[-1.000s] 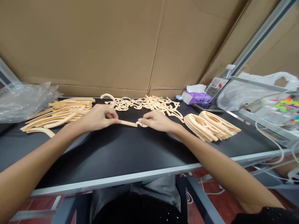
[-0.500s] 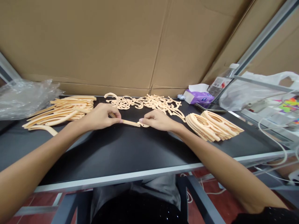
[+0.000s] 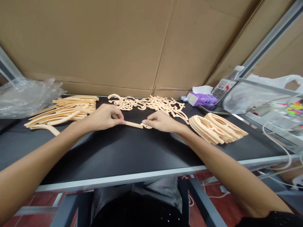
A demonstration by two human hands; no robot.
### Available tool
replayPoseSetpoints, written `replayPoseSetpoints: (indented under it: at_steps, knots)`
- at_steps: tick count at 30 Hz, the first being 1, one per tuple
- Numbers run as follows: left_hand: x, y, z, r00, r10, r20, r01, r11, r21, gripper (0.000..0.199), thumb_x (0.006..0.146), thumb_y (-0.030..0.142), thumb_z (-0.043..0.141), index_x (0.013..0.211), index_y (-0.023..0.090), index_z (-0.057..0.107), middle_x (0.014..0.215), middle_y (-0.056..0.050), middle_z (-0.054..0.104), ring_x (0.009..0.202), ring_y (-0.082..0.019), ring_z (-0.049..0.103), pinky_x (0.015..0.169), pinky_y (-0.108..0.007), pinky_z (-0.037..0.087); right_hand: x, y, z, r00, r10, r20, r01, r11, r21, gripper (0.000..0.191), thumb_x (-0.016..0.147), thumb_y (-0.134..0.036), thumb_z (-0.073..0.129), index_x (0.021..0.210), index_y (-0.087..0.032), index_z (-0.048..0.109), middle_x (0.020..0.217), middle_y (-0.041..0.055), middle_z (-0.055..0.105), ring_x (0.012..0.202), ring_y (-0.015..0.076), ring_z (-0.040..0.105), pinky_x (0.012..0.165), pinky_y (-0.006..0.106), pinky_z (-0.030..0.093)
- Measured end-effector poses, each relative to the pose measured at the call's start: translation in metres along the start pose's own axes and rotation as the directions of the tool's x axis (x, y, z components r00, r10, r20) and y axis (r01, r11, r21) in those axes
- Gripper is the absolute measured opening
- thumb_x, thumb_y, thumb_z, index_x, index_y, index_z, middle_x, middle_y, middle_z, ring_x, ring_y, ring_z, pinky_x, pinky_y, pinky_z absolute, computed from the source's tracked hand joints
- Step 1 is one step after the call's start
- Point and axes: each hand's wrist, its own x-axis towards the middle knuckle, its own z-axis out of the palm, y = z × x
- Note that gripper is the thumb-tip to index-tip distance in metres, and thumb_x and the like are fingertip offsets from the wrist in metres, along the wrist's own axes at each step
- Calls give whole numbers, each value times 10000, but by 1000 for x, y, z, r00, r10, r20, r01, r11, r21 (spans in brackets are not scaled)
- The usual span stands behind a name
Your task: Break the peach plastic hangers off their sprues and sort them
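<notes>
My left hand pinches a narrow cream plastic hanger arm between thumb and fingers, over the black tabletop. Its far end points right and meets a small rounded cream hanger piece with a hole. That piece sits in the closed fingertips of my right hand, which hides most of it. The two parts touch or nearly touch; whether they are joined I cannot tell. Behind my hands lies a tangle of cream hanger hooks.
Loose hanger arms are heaped at the left, beside crumpled clear plastic. Stacked curved hanger parts lie at the right. Behind them are a purple tissue pack, a bottle and a white bag. Cardboard walls the back.
Both hands keep the same hold on the two hanger parts. The whole view has shifted slightly; nothing else has visibly moved.
</notes>
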Motion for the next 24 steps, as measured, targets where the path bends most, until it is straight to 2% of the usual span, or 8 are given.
replayPoseSetpoints:
  at_steps: [8, 17, 24]
  knots:
    - [1, 0, 1, 1000, -20, 5, 20, 1000, -8, 297, 782, 468, 612, 728, 201, 731, 764, -2, 718, 693, -146, 630, 655, -232, 433, 3, 2, -1, 999, -20, 30, 20, 1000, -23, 470, 872, -520, 490, 585, -156, 560, 519, -37, 383, 525, 84, 344, 556, 268, 221]
    - [1, 0, 2, 999, 35, -33, -32, 997, 64, 269, 812, 428, 609, 725, 205, 733, 792, -11, 706, 715, -149, 617, 660, -246, 412, 2, 0, -3, 998, -6, 63, 9, 999, -47, 472, 869, -526, 485, 594, -153, 572, 517, -36, 375, 527, 86, 332, 558, 272, 211]
    - [2, -1, 1, 1000, 18, 9, -18, 998, 64, 263, 806, 438, 606, 746, 220, 742, 797, -3, 713, 719, -144, 620, 660, -230, 409, 1, 0, 0, 999, -33, 21, 36, 991, -133, 453, 882, -503, 488, 618, -160, 623, 526, -30, 460, 547, 93, 392, 575, 266, 225]
